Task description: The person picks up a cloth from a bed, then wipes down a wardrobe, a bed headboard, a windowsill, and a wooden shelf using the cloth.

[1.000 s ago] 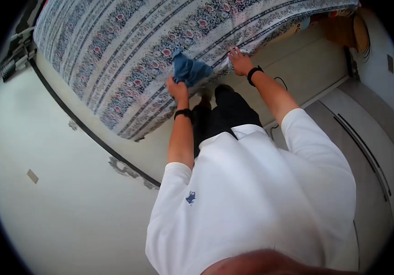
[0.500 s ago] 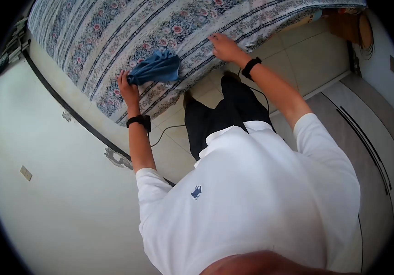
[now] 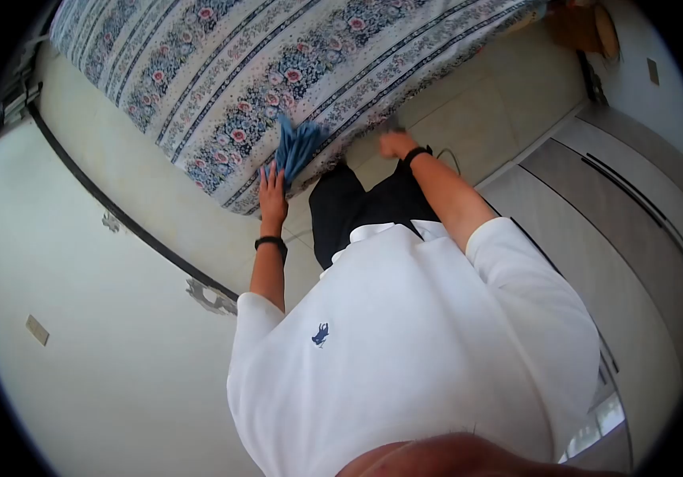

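Pulled back from above the flowered spread [image 3: 222, 87], the right hand [image 3: 396, 145] is now just off its near edge, while the blue cloth [image 3: 297, 147], stretched out sideways half a second ago, has gathered into upright folds. In the head view, the cloth lies on the spread along that same near edge, toward its lower corner. The left hand [image 3: 273, 195] reaches the cloth's lower end, its fingers extended and slightly apart — whether any of the fabric is pinched cannot be told. Motion blurs the right hand's fingers, and their exact state cannot be told either. Dark bands circle both wrists of the person, who wears a white shirt [image 3: 429, 342] and black trousers [image 3: 340, 207] and stands beside the spread's near edge. Pale flooring [image 3: 508, 95] borders the spread — grey-fronted cabinets [image 3: 548, 171] with dark handles stand to the right, well apart from it.
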Tool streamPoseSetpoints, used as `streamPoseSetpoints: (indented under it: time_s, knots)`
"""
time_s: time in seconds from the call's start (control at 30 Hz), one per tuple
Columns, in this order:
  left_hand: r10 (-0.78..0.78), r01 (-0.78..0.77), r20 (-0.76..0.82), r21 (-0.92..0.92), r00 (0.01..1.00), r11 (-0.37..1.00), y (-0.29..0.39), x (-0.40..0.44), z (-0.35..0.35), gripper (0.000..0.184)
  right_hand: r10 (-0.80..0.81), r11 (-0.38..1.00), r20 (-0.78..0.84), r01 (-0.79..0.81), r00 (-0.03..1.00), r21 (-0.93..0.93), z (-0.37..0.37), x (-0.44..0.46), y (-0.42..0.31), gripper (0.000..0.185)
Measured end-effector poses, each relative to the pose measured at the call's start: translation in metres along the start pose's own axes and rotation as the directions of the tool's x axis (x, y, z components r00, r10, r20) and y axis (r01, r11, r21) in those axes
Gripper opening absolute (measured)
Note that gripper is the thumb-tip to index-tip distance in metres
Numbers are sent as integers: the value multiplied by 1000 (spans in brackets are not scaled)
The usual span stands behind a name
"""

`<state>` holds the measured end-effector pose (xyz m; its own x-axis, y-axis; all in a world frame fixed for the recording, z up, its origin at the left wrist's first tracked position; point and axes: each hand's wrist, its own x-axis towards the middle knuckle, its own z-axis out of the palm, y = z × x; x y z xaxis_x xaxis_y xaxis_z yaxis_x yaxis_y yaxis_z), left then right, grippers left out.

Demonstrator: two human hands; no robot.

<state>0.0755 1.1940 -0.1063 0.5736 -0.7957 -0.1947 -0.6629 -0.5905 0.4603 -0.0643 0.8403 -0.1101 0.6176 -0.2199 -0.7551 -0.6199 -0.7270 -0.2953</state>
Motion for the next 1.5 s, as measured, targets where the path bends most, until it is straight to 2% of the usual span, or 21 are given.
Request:
streamPoseSetpoints:
  time_s: [0.1, 0.27, 0.33, 0.43, 0.53, 0.63, 0.67, 0.7, 0.77, 0.83, 0.9, 0.93, 0.97, 1.03, 1.1, 1.17, 1.2, 1.23, 1.3, 1.43, 1.5]
  knots:
    - [-71, 74, 247, -5, 966, 997, -26, -49, 7, 63, 82, 996, 439, -56, 895, -73, 40, -36, 14, 33]
    - [184, -248, 515, 57, 837, 967, -71, -25, 18, 38, 22, 935, 54, -40, 998, 352, 78, -84, 9, 37]
    - [-100, -139, 864, 192, 493, 971, -64, 35, 22, 33, 75, 897, -9, -63, 997, 438, 78, -98, 1, 36]
    - [89, -294, 838, 88, 539, 952, -5, 104, 1, 32, 203, 825, -128, -99, 971, 557, 91, -126, -4, 36]
    - [352, -457, 779, -95, 518, 885, 116, 125, -34, 30, 254, 753, -319, 20, 913, 658, 127, -165, -18, 58]
    - [597, -511, 745, -404, 298, 759, 246, 95, -41, 31, 255, 478, -179, 37, 950, 877, 132, -217, -32, 65]
    - [627, -491, 759, -486, 172, 723, 300, 48, -61, 32, 351, 463, -559, 379, 751, 801, 159, -249, -50, 64]
    - [720, -496, 691, -603, 67, 625, 334, 30, -63, 34, 404, 516, -810, 625, 424, 585, 164, -260, -53, 64]
    - [765, -530, 632, -694, -124, 487, 379, -60, -69, 35, 454, 473, -840, 718, 298, 511, 238, -279, -49, 61]
    - [762, -390, 589, -790, -270, 473, 426, -131, -94, 39, 478, 475, -859, 769, 182, 428, 287, -321, -49, 58]
    - [770, -379, 486, -861, -413, 340, 440, -193, -95, 40, 729, 96, -588, 800, 349, 593, 332, -399, -68, 43]
    - [783, -344, 387, -909, -487, 236, 443, -226, -94, 41, 816, 332, -556, 658, 159, 676, 349, -439, -83, 35]
    - [754, -351, 378, -913, -537, 208, 445, -254, -81, 41, 836, 347, -540, 664, 102, 662, 374, -466, -88, 35]
    - [737, -263, 390, -920, -552, 290, 448, -298, -82, 40, 944, 302, -319, 599, -81, 741, 412, -517, -111, 31]
    - [732, -301, 298, -944, -612, 133, 467, -343, -80, 36, 915, 403, -255, 690, -311, 602, 460, -563, -117, 27]
    - [745, -461, 456, -859, -488, 224, 487, -381, -87, 33, 719, 533, -181, 366, -671, 763, 486, -620, -126, 28]
    - [819, -509, 320, -860, -477, 39, 498, -393, -72, 29, 642, 539, -104, 352, -759, 765, 483, -651, -136, 29]
    - [813, -503, 309, -864, -493, 24, 511, -409, -71, 29, 553, 546, -29, 336, -833, 767, 478, -685, -150, 30]
    - [869, -557, 112, -805, -482, -205, 547, -433, -70, 25, 376, 642, 32, 285, -926, 712, 454, -744, -164, 32]
    - [890, -198, -416, -872, -185, -448, 613, -504, -106, 26, 196, 613, 24, 142, -980, 777, 415, -837, -193, 28]
    - [951, -68, -309, -948, -29, -310, 630, -535, -140, 27, 154, 596, -5, 89, -988, 798, 413, -863, -188, 26]
